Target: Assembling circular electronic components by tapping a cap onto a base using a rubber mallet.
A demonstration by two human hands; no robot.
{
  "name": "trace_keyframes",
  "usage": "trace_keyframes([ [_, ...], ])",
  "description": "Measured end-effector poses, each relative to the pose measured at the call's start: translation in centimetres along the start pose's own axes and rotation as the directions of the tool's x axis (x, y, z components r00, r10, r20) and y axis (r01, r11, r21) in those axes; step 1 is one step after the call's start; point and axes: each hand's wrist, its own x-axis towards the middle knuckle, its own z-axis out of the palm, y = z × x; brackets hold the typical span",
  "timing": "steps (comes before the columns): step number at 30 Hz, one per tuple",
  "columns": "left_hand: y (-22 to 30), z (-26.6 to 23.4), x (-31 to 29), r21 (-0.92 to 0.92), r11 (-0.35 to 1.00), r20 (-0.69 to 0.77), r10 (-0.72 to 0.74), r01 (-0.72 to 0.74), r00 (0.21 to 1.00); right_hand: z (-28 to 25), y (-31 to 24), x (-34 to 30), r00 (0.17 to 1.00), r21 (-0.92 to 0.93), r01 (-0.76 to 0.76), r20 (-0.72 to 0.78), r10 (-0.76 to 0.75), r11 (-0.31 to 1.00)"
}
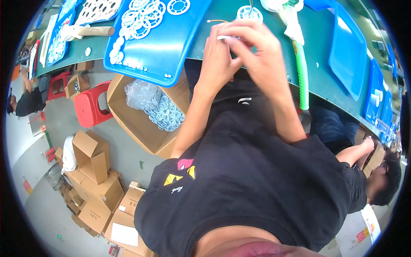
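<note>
Both my hands meet above the green table's near edge. My left hand [218, 58] has its fingers drawn together, and what lies inside them is hidden. A thin red and yellow wire [217, 20] sticks out just beyond its fingertips. My right hand [261, 49], slightly blurred, bends its fingers over toward the left one. A small white piece [223, 37] shows between the fingertips of the two hands. Just past my right hand lies a round white disc [249, 14] with spokes and wires rising from it.
A blue tray [150, 55] at left holds white rings and small caps. A hammer with a green handle [302, 77] and cloth-wrapped head lies at right, before another blue tray [349, 51]. Below stand an open carton [124, 115] of rings and a red stool [87, 107]. A co-worker [359, 171] sits right.
</note>
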Motion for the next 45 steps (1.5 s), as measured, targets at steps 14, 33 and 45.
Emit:
trace_keyframes([
  [14,1.1,0.0,-0.5,0.045,0.997,-0.091,-0.056,0.060,0.994,-0.3,2.1,0.9,0.981,-0.027,-0.025,-0.193,0.020,0.999],
  [33,1.6,-1.2,-1.5,0.010,0.995,-0.133,-0.094,0.096,0.987,0.0,0.7,9.4,0.979,-0.222,0.180,-0.057,-0.197,0.958],
  [45,1.6,0.6,-0.4,0.025,0.999,-0.137,-0.020,0.024,0.990,-4.0,5.8,-5.5,0.983,-0.528,-0.155,-0.164,0.079,0.835],
])
